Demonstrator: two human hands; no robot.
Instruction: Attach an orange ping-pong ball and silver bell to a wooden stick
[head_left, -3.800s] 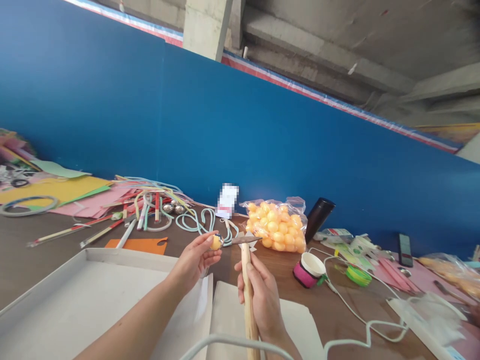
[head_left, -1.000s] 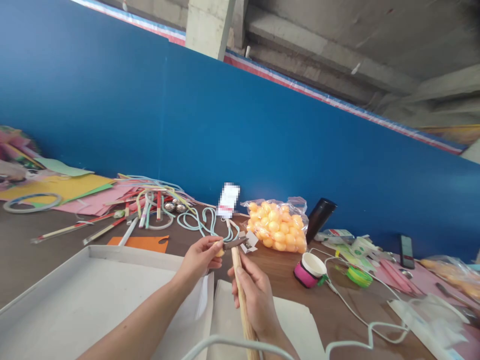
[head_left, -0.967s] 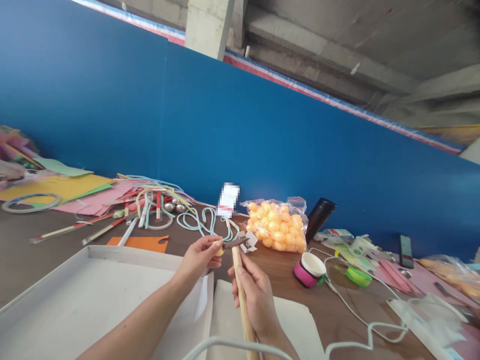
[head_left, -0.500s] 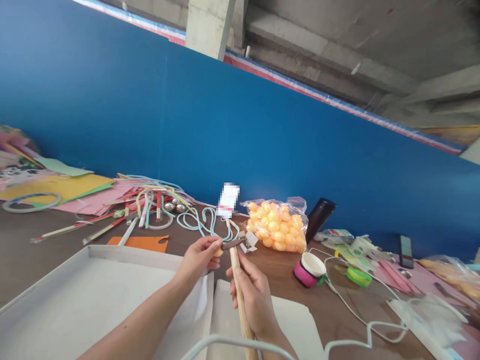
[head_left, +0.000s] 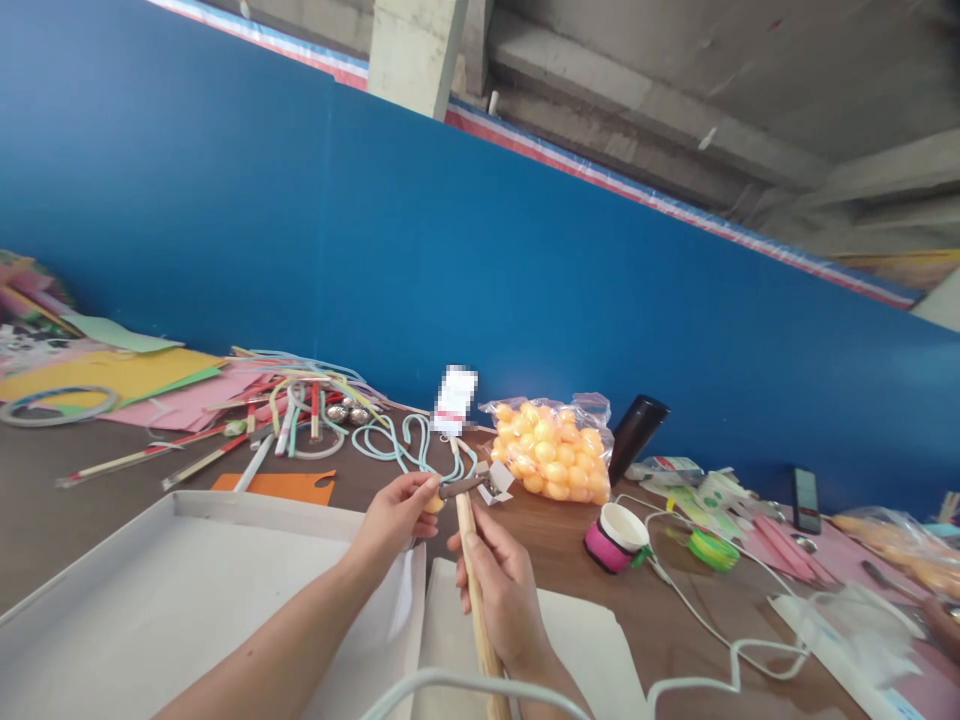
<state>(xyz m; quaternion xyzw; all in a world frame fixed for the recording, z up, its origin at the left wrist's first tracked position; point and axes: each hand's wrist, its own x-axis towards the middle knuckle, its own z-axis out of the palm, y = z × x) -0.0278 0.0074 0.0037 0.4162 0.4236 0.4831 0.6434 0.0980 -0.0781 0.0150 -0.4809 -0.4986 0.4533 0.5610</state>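
My left hand (head_left: 394, 520) pinches a small orange ball (head_left: 433, 503) between thumb and fingers, just above the corner of a white tray (head_left: 187, 590). My right hand (head_left: 504, 590) is wrapped round the wooden handle of a tool (head_left: 472, 590) whose dark metal tip (head_left: 461, 487) lies against the ball. Both hands hover over the brown table, near the middle of the view.
A clear bag of orange balls (head_left: 551, 452) lies behind the hands, a black cylinder (head_left: 634, 436) beside it. A pink-and-white tape roll (head_left: 616, 535), green roll (head_left: 708, 549), white cable (head_left: 720, 640), coloured paper and sticks (head_left: 225, 410) litter the table. Another person's hand (head_left: 941, 625) shows at far right.
The ball and the tool tip have drawn closer together; the tip now rests on the ball. Both hands have drifted slightly left and down.
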